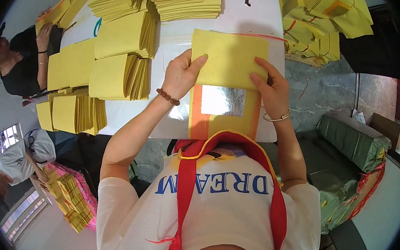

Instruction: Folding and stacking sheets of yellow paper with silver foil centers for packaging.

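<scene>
Yellow sheet [230, 56] looks half-done

It's between both hands: left hand [180, 72] pinching one edge, right hand [273, 88] loosely curled, thumb and finger on the other. Foil patch [223, 102] just below's uncovered; folded stacks [119, 37] further left seem finished.

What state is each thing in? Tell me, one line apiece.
Yellow paper: held, broad face up
Left grip: closed on its left edge
Right grip: thumb and forefinger on it
Silver patch: facing up
Folded yellow stacks: piled
Green bales: wrapped
Red straps: worn

White T-shirt [230, 218], red yellow-edged apron straps [185, 195], brown bead bracelet [167, 97], bangle [276, 119]
</scene>
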The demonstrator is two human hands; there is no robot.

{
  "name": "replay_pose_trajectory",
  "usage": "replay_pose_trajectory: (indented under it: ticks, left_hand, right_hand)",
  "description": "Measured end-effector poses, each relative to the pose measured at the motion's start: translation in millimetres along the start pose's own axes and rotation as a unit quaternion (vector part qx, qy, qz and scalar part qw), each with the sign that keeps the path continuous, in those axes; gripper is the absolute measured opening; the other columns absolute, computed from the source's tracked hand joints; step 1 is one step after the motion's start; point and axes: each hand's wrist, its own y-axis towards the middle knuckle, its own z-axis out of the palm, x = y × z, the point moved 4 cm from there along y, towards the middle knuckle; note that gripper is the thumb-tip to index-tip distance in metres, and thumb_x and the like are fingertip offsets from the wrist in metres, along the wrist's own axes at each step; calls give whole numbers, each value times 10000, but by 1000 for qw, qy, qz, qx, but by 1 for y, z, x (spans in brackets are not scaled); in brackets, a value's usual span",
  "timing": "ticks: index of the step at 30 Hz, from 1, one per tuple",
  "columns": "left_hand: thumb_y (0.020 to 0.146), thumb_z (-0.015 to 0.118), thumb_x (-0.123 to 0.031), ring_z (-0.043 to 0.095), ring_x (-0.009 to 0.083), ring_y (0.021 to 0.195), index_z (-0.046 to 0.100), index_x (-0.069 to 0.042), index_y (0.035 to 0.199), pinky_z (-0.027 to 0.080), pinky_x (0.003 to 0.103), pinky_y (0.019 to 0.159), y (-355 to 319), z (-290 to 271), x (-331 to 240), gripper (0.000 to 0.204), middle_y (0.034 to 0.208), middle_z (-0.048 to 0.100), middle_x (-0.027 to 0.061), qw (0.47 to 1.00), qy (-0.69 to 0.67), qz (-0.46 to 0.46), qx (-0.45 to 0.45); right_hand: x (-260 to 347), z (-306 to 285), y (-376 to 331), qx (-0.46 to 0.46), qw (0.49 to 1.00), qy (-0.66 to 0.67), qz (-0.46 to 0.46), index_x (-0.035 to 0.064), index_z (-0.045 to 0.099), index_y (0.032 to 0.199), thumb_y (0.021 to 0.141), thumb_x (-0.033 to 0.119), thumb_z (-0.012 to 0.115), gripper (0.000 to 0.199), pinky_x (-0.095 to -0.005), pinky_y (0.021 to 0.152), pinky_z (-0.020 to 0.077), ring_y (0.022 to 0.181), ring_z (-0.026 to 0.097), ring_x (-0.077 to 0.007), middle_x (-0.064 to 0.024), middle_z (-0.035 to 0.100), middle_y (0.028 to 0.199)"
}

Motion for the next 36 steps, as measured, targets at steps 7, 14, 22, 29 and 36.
replay_pose_trajectory:
  ticks: [7, 14, 22, 29, 36]
  left_hand:
    - [868, 593, -278, 506, 75, 523, 578, 15, 922, 399, 254, 480, 2, -2, -10, 298, 617, 583, 34, 999, -37, -10, 11]
    - [824, 652, -212, 568, 109, 653, 518, 0, 1037, 435, 247, 539, -4, -14, -16, 330, 753, 609, 76, 997, -71, -16, -16]
    - [789, 635, -299, 390, 327, 1189, 529, -92, 1137, 280, 499, 957, -27, 29, -96, 419, 1218, 490, 126, 802, 441, 394, -82]
    - [804, 517, -531, 281, 344, 1274, 472, -210, 1282, 213, 562, 999, -11, 49, -42, 578, 1364, 356, 126, 815, 455, 359, -2]
    - [774, 545, -543, 307, 363, 1264, 467, -204, 1283, 200, 564, 1005, -11, 53, -34, 616, 1364, 364, 150, 819, 424, 385, -35]
  right_hand:
    - [3, 6, 0, -59, 996, -55, -31, 45, 603, 1128, 781, 122, 638, 357, -241, 653, 480, 719, 608, -111, -124, 673, 872]
    - [5, 6, -1, -79, 991, -94, -49, 66, 611, 1118, 763, 156, 640, 368, -269, 677, 485, 733, 637, -176, -159, 663, 888]
    - [8, 6, -1, -92, 980, -166, -64, 70, 615, 1106, 762, 156, 632, 355, -315, 702, 493, 782, 650, -233, -170, 657, 920]
    - [16, 11, -3, -56, 979, -193, -24, 68, 584, 1152, 774, 114, 633, 384, -269, 729, 471, 910, 595, -183, -148, 596, 1107]
    - [36, 27, -49, 8, 783, -546, -297, 81, 443, 1299, 827, 333, 565, 549, -502, 1034, 200, 1274, 355, -274, -99, 336, 1413]
